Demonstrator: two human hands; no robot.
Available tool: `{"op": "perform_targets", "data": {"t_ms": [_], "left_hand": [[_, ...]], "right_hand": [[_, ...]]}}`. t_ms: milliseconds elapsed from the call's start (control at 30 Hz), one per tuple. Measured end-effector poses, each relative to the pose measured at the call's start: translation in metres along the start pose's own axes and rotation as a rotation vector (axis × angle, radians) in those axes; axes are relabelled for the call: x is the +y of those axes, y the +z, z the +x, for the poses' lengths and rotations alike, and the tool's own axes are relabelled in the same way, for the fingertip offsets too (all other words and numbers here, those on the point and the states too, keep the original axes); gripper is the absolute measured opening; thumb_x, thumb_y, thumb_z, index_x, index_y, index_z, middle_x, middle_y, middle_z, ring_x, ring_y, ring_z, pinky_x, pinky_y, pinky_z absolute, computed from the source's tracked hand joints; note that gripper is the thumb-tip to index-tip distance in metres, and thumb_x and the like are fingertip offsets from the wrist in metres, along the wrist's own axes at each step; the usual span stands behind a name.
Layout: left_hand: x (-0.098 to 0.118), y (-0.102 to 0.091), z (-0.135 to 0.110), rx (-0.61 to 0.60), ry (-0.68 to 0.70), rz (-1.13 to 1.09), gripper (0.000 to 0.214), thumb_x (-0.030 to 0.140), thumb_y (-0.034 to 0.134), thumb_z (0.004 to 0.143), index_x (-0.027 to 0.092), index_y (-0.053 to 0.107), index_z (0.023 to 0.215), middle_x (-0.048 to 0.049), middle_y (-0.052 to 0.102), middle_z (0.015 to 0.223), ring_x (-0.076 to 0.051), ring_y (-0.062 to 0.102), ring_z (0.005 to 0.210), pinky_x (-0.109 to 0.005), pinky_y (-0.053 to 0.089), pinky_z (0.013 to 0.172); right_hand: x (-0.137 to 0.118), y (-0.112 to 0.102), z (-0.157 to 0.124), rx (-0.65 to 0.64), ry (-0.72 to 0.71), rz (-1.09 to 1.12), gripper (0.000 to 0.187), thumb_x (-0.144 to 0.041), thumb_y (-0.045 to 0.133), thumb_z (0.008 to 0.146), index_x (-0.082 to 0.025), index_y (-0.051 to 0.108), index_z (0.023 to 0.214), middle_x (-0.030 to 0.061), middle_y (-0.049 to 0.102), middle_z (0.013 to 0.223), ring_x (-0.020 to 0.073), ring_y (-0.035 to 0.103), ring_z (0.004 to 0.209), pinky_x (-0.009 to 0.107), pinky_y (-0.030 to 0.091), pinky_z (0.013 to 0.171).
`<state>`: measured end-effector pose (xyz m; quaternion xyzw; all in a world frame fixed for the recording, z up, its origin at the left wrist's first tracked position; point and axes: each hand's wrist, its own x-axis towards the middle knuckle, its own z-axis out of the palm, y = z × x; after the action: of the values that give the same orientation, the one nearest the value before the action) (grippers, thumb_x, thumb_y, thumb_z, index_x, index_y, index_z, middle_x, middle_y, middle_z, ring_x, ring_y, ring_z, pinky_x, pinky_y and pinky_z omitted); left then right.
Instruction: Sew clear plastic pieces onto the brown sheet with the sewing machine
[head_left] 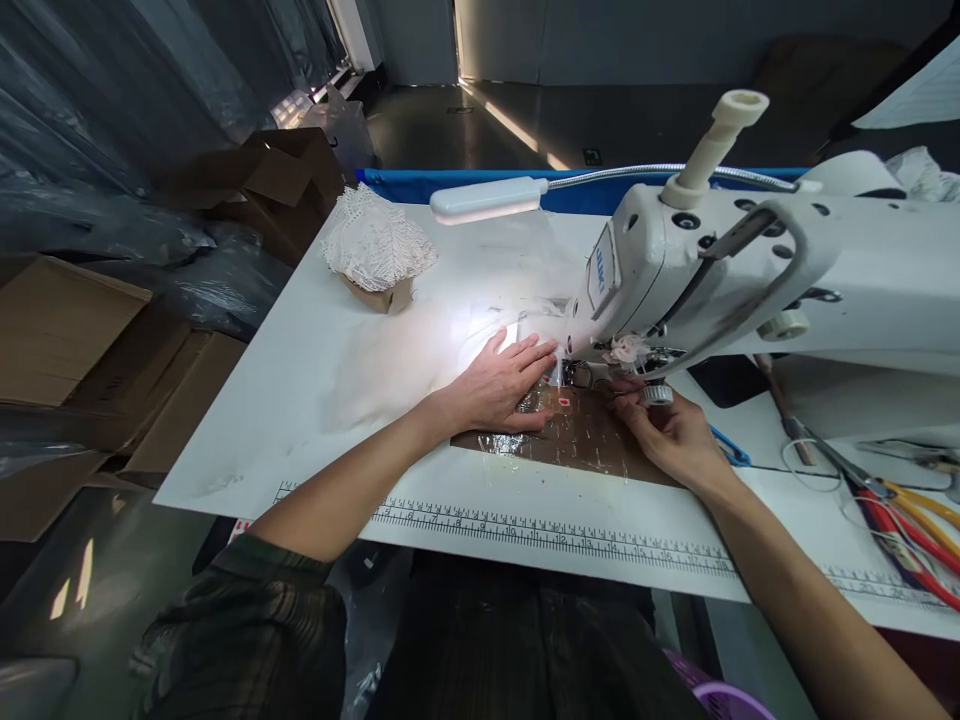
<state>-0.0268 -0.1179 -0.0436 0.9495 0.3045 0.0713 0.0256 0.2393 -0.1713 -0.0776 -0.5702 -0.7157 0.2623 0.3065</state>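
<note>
A white sewing machine (757, 265) stands on the white table (300, 400). My left hand (501, 385) lies flat, fingers together, pressing a small pale piece of fabric (531, 330) beside the needle area under bright lamp light. My right hand (671, 430) sits just right of the needle, fingers curled near a small white ribbed knob (658, 394); whether it grips anything is hidden. Both hands rest over a brown taped patch (577, 435) on the table.
A pile of white lace (375, 242) sits on a small box at the back left. A gooseneck lamp (487, 198) hangs over the table. Scissors and red and yellow tools (900, 510) lie at the right. Cardboard boxes (90, 340) stand to the left. A printed ruler (555, 535) runs along the front edge.
</note>
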Motion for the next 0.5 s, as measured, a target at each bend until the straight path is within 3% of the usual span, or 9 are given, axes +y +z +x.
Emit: {"op": "perform_targets", "data": {"t_ms": [267, 367, 500], "left_hand": [[0.014, -0.005, -0.006, 0.006, -0.126, 0.027, 0.063, 0.056, 0.039, 0.096, 0.009, 0.039, 0.139, -0.0198, 0.039, 0.148, -0.038, 0.036, 0.136, -0.06, 0.031, 0.107], [0.012, -0.007, -0.007, 0.034, -0.108, 0.021, 0.061, 0.056, 0.039, 0.096, 0.01, 0.04, 0.137, -0.0193, 0.04, 0.147, -0.035, 0.042, 0.132, -0.056, 0.033, 0.107], [0.004, -0.011, -0.006, 0.097, -0.128, 0.044, 0.042, 0.041, 0.035, 0.1, 0.012, 0.048, 0.127, -0.0164, 0.045, 0.144, -0.028, 0.053, 0.118, -0.045, 0.043, 0.095]], "right_hand": [[0.003, 0.005, -0.002, 0.036, 0.101, 0.24, 0.024, -0.044, 0.054, 0.089, -0.023, 0.063, 0.089, 0.0033, 0.063, 0.07, 0.0209, 0.064, 0.073, 0.032, 0.053, 0.062], [0.005, 0.006, -0.002, 0.045, 0.093, 0.226, 0.025, -0.045, 0.053, 0.089, -0.023, 0.065, 0.086, 0.004, 0.063, 0.071, 0.0213, 0.063, 0.073, 0.033, 0.053, 0.063], [0.007, 0.009, -0.002, 0.056, 0.071, 0.217, 0.028, -0.044, 0.054, 0.089, -0.021, 0.066, 0.101, 0.0048, 0.066, 0.083, 0.0198, 0.063, 0.074, 0.033, 0.053, 0.064]]}}
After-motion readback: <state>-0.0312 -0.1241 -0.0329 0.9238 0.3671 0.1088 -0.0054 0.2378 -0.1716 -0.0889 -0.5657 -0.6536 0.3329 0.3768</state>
